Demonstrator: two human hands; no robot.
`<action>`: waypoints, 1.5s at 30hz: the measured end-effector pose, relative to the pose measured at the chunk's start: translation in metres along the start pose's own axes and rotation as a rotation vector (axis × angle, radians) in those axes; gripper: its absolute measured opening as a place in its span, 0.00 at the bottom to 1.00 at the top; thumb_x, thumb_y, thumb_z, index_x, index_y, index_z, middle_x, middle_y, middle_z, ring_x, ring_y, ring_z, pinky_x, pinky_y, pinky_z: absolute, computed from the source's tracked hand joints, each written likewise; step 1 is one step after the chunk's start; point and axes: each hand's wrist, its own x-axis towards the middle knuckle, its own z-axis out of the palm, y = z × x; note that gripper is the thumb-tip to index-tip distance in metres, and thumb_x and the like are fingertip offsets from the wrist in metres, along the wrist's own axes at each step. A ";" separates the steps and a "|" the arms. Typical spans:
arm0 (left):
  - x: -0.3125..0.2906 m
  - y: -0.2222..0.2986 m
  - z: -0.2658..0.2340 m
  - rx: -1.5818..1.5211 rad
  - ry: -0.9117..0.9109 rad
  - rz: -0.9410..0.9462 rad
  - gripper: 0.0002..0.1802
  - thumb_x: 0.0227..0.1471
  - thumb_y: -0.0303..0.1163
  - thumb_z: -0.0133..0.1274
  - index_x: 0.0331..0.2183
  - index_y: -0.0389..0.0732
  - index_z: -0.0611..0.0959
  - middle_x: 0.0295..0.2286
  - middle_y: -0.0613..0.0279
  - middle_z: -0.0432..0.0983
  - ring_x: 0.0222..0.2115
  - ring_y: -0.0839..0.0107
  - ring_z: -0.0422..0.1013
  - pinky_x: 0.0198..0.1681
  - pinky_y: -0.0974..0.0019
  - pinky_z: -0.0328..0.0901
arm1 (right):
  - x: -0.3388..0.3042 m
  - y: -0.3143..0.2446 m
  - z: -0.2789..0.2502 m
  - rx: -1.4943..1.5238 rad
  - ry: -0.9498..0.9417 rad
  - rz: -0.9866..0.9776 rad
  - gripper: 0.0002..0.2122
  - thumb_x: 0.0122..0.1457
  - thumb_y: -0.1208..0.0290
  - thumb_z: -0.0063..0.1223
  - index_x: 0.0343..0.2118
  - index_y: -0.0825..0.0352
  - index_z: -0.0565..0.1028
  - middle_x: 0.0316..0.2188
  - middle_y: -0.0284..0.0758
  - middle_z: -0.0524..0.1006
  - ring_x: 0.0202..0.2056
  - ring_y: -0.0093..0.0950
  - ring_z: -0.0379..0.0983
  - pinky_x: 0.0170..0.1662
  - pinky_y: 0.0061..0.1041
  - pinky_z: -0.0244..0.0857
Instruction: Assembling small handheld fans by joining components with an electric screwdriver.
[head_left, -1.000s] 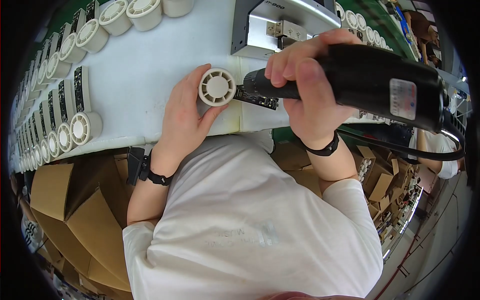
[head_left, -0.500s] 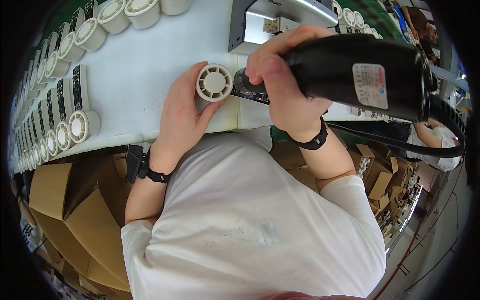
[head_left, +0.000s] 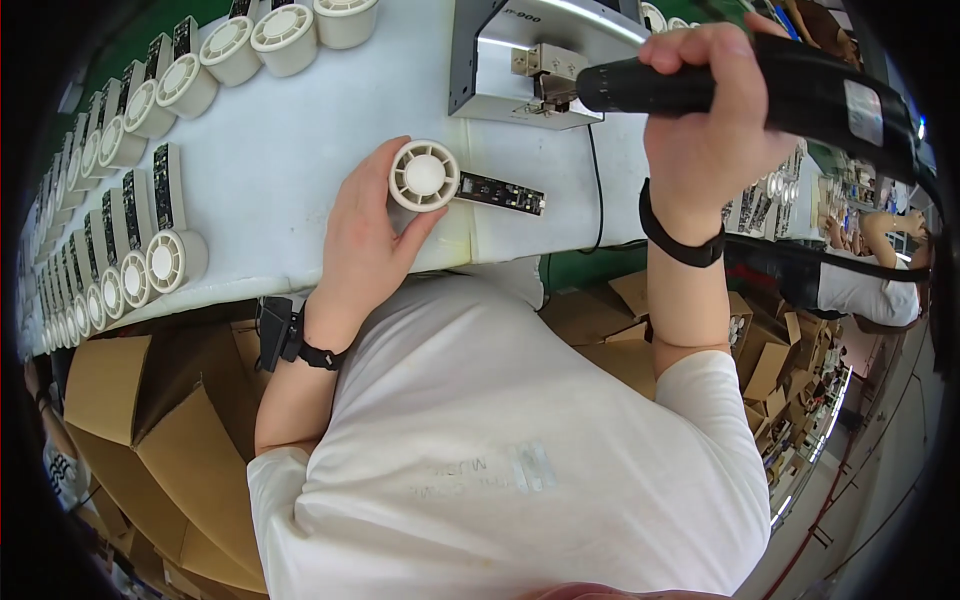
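Note:
My left hand (head_left: pixel 362 230) grips a white round-headed device (head_left: pixel 425 175) with a spoked, vented face, thumb and fingers around the head. Its short handle points right over the table, with a dark circuit board (head_left: pixel 500 194) exposed on it. My right hand (head_left: pixel 712 130) is wrapped round a black corded electric screwdriver (head_left: pixel 825 92), held level. The screwdriver's nose points left and meets the metal pick-up block (head_left: pixel 553 70) on the front of a grey screw feeder (head_left: pixel 482 75). Its bit is hidden there.
Similar white devices (head_left: pixel 175 258) with bared circuit boards stand in two rows along the left of the white table (head_left: pixel 290 170). A black cable (head_left: pixel 597 190) runs down beside the feeder. Open cardboard boxes (head_left: pixel 190 450) sit below the table edge. Other people work at the far right.
My right hand has lifted the screwdriver off the device's circuit board and carried it up and away to the feeder. My left hand and the device have barely moved.

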 end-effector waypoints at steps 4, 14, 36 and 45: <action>0.001 0.000 -0.001 0.024 -0.004 0.008 0.35 0.47 0.32 0.64 0.55 0.37 0.67 0.47 0.48 0.72 0.47 0.49 0.69 0.49 0.55 0.65 | -0.004 0.005 0.019 -0.124 0.119 0.041 0.12 0.56 0.78 0.54 0.41 0.71 0.65 0.22 0.35 0.70 0.20 0.27 0.69 0.27 0.25 0.66; 0.002 -0.001 -0.002 0.004 -0.011 0.011 0.36 0.47 0.31 0.64 0.55 0.37 0.67 0.48 0.49 0.72 0.48 0.49 0.69 0.50 0.55 0.65 | -0.018 0.004 -0.007 0.015 -0.178 0.060 0.13 0.59 0.77 0.47 0.47 0.68 0.65 0.23 0.36 0.70 0.23 0.30 0.68 0.31 0.37 0.67; 0.001 0.001 -0.004 0.000 -0.021 0.003 0.36 0.46 0.29 0.63 0.55 0.37 0.67 0.48 0.49 0.71 0.48 0.49 0.68 0.51 0.54 0.64 | -0.062 0.001 0.012 0.060 -0.356 0.167 0.17 0.59 0.75 0.50 0.50 0.64 0.62 0.24 0.35 0.69 0.22 0.28 0.66 0.31 0.35 0.66; 0.000 -0.001 -0.003 0.019 -0.014 0.028 0.35 0.47 0.31 0.63 0.55 0.37 0.67 0.48 0.49 0.71 0.48 0.49 0.69 0.51 0.54 0.64 | 0.000 0.006 -0.013 0.037 0.010 -0.066 0.15 0.56 0.78 0.49 0.46 0.71 0.63 0.21 0.38 0.71 0.22 0.31 0.69 0.30 0.39 0.68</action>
